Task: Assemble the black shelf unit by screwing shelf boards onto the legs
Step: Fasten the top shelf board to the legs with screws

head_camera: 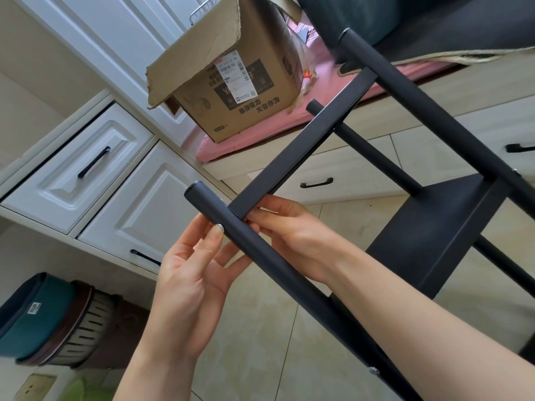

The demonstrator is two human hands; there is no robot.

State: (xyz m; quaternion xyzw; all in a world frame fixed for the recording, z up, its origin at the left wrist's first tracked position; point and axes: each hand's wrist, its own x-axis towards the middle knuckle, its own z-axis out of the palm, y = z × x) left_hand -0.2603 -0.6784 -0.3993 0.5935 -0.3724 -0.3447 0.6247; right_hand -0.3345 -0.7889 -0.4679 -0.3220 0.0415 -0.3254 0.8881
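A half-built black shelf unit lies tilted across the view, and both hands work at the near leg [260, 250], where the end of a shelf board [301, 146] butts against it. The left hand [191, 273] cradles the leg from below with relaxed, mostly straight fingers, likely to steady it. The right hand [289, 227] pinches at the joint, seemingly seating a screw; the screw itself is hidden. A cardboard box [231, 91] sits beyond on a pink mat [231, 146].

Both hands [202, 273] at leg [260, 250]–shelf board [301, 143] joint; right pinch unclear.
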